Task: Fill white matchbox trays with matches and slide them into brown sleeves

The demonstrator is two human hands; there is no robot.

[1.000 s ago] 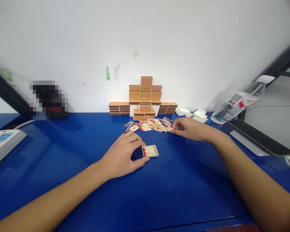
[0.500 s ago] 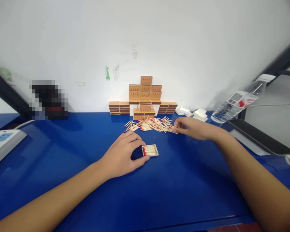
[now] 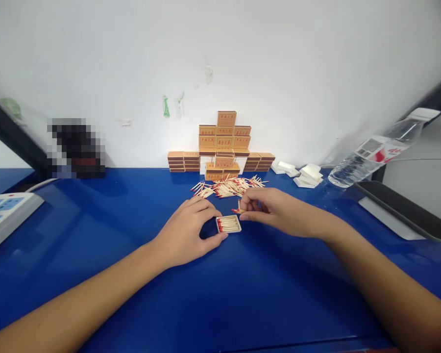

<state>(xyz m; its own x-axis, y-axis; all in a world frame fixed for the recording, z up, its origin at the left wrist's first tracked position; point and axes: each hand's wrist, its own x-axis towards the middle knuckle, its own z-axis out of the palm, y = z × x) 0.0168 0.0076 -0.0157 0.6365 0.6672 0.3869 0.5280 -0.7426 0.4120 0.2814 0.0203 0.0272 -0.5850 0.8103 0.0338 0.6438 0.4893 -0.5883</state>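
My left hand point(image 3: 189, 230) grips the left end of a small white matchbox tray point(image 3: 239, 229) lying on the blue table, thumb on the near side and fingers on the far side. Red-headed matches point(image 3: 228, 224) lie side by side in the tray, heads to the left. Just above the tray's right end, my right hand point(image 3: 275, 211) pinches a few matches point(image 3: 238, 210) between thumb and fingers, one of them sticking up. Behind both hands spreads a loose pile of matches point(image 3: 231, 187).
Stacked orange matchboxes point(image 3: 225, 142) stand against the wall behind the pile. White empty trays point(image 3: 308, 175), a tilted water bottle point(image 3: 380, 149) and a dark phone-like slab point(image 3: 404, 208) are at the right. A power strip point(image 3: 11, 215) sits at the left edge.
My right hand has moved left and nearer from the right end of the pile to the tray, carrying a few matches. My left hand keeps its hold on the tray.
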